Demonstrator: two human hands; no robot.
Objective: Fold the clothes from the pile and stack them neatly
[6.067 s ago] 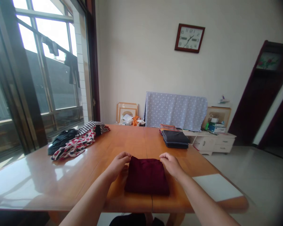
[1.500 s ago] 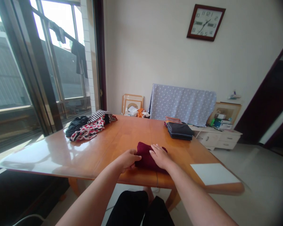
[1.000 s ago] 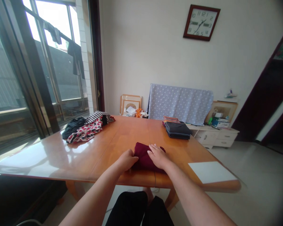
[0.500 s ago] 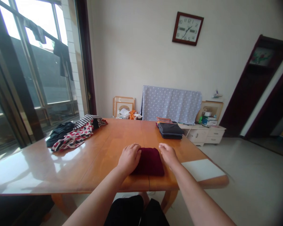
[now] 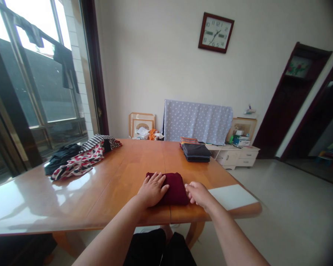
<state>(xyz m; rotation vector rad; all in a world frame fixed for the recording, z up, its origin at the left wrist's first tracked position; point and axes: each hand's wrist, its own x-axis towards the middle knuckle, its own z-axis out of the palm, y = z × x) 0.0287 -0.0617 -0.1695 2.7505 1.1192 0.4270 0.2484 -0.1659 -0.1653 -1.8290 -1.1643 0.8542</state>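
Observation:
A folded maroon cloth, perhaps a garment, lies flat near the front edge of the wooden table. Spread across its left part is my left hand, palm down with the fingers apart. Beside the cloth's right edge, my right hand has its fingers curled in, the tips at or very near the edge. No fabric shows between those fingers.
A stack of folded dark clothes sits toward the table's back right. Loose garments, one patterned in red and black, are heaped at the left. A pale sheet covers the right front corner.
My left hand has flattened and spread over the cloth. My right hand has come down and nearer to me along the right edge, its fingers now curled. The view has shifted slightly right.

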